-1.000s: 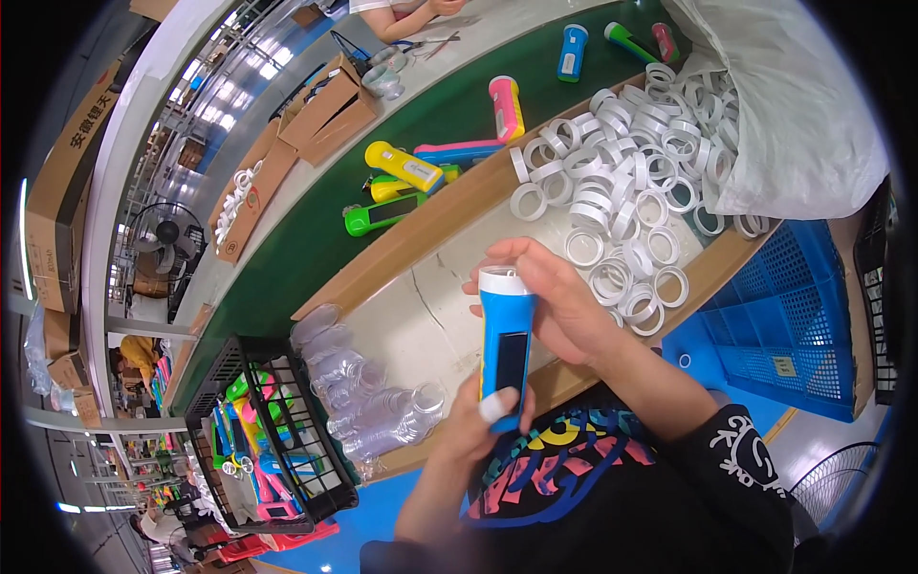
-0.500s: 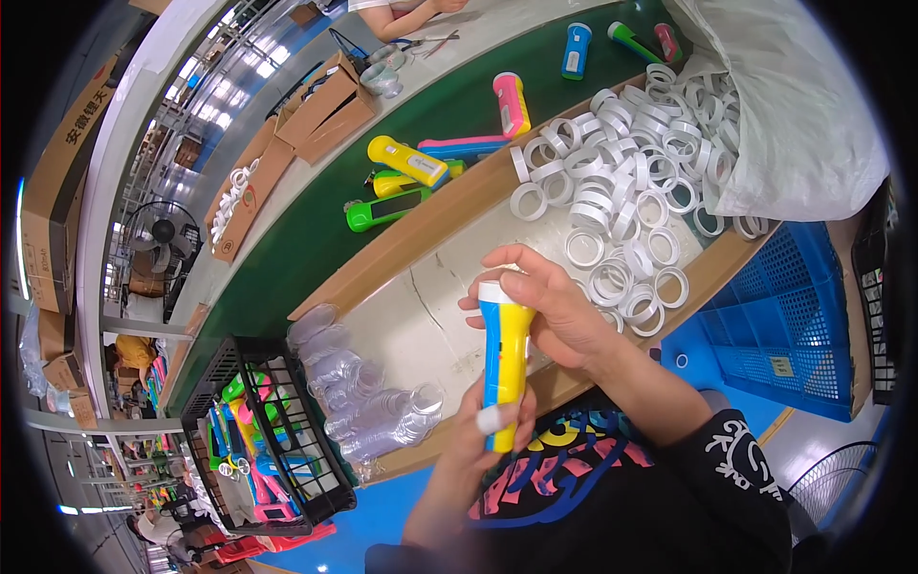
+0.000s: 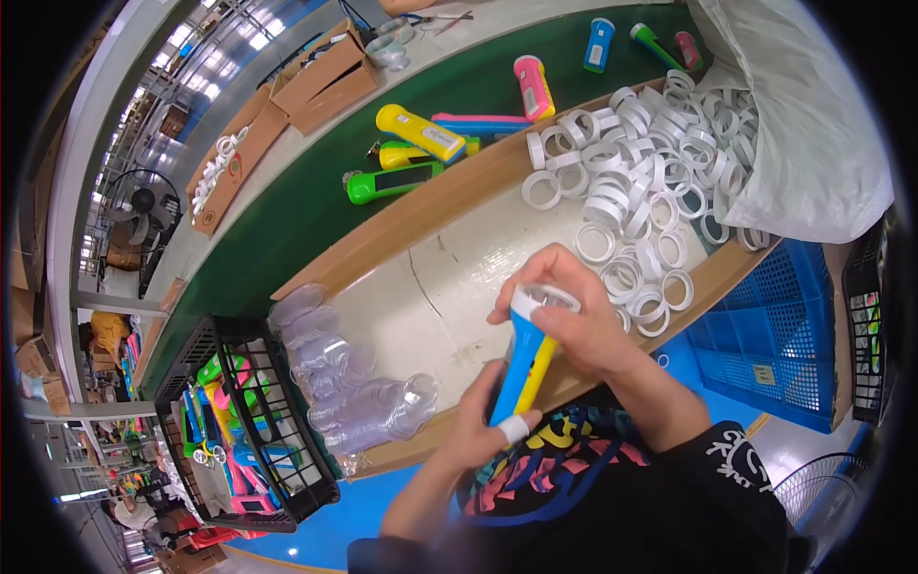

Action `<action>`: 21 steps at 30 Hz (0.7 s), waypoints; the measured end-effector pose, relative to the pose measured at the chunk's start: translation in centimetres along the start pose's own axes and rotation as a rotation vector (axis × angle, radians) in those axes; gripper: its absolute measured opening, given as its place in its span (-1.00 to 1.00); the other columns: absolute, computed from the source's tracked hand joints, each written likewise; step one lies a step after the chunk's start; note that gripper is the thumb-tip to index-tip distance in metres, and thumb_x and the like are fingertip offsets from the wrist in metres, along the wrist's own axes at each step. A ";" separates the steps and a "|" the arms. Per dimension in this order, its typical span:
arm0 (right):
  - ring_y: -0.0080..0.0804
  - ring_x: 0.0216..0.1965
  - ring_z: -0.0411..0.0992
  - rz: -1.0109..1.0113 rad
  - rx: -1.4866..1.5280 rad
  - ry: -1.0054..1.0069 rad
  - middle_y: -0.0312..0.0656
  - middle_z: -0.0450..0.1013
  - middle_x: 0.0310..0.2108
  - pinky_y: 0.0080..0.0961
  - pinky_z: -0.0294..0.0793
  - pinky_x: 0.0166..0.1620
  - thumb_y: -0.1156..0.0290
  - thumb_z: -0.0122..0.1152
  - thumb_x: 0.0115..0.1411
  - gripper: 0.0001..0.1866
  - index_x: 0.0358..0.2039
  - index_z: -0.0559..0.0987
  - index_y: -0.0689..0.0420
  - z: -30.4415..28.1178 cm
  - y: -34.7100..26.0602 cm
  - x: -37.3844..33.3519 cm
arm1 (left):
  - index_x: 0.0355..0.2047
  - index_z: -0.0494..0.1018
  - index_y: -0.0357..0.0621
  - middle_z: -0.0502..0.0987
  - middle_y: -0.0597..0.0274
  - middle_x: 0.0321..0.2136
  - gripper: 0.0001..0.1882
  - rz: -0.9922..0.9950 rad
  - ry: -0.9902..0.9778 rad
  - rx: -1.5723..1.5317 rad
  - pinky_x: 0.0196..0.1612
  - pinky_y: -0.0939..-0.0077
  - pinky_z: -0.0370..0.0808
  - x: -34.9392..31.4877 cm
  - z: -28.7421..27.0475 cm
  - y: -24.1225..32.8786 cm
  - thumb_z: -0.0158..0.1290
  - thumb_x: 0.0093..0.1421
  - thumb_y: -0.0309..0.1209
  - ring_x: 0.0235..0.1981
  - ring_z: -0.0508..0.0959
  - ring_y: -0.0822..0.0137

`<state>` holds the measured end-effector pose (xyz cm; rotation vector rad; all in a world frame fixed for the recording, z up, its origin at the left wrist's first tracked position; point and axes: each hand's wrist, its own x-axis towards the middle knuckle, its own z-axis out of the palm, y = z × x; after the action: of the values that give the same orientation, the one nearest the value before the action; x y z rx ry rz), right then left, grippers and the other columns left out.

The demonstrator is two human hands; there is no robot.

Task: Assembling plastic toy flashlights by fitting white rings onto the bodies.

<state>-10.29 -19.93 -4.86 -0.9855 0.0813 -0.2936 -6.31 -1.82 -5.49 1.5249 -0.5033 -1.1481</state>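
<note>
Both hands were on one blue and yellow flashlight [image 3: 521,368], held over the near edge of the white work tray [image 3: 449,297], tilted with its head up and away from the person.

Left hand [image 3: 478,430] gripped the tail end from below: fingers closed round the body, thumb laid along it, with a white tape band on that thumb [image 3: 513,429].

Right hand [image 3: 574,320] sat on top at the head end. Fingers curled over and clamped on the white ring [image 3: 532,298] at the flashlight's head; the ring showed just left of the fingertips, with the knuckles covering its far side. Can't tell whether the ring was fully seated.

Around it:
- pile of loose white rings [image 3: 636,182] on the tray, right of the hands, spilling from a white sack [image 3: 813,124]
- stack of clear plastic lenses [image 3: 354,387] on the tray's left end, near the left hand
- black wire basket [image 3: 244,430] with coloured flashlights, further left
- more flashlights on the green belt [image 3: 287,239] beyond the tray
- blue crate [image 3: 775,354] at the right
</note>
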 end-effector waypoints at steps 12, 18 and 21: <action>-0.20 -0.08 0.40 0.257 0.361 0.179 -0.02 0.40 -0.09 -0.27 0.37 0.02 0.17 -0.13 0.29 -0.68 -0.08 0.36 0.09 -1.2 2.0 1.6 | 0.01 0.22 -0.24 0.47 -0.10 -0.34 -0.43 -0.030 -0.224 -0.836 -0.59 0.46 0.44 1.3 -0.7 -2.2 0.10 0.06 -0.22 -0.64 0.46 0.17; -0.29 -0.08 0.40 0.221 0.038 0.136 -0.09 0.41 -0.11 -0.31 0.38 -0.03 0.21 -0.04 0.26 -0.69 -0.07 0.37 0.10 -1.0 1.8 2.4 | 0.00 0.24 -0.29 0.48 -0.12 -0.35 -0.37 -0.068 -0.264 -1.142 -0.66 0.44 0.45 1.3 -2.2 -2.8 0.12 0.06 -0.10 -0.59 0.50 0.18; -0.27 -0.12 0.37 -0.155 -1.237 0.233 -0.10 0.37 -0.16 -0.40 0.41 -0.16 0.27 0.24 0.04 -0.63 -0.17 0.44 0.15 -2.8 1.3 4.4 | -0.06 0.27 -0.26 0.50 -0.02 -0.34 -0.46 0.041 0.136 -0.829 -0.58 0.49 0.51 2.1 -6.6 -1.6 0.09 0.11 -0.11 -0.54 0.52 0.28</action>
<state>-6.36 -22.75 -7.17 -2.1857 0.4347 -0.5154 -0.11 0.24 -8.29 0.8503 0.0528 -1.0243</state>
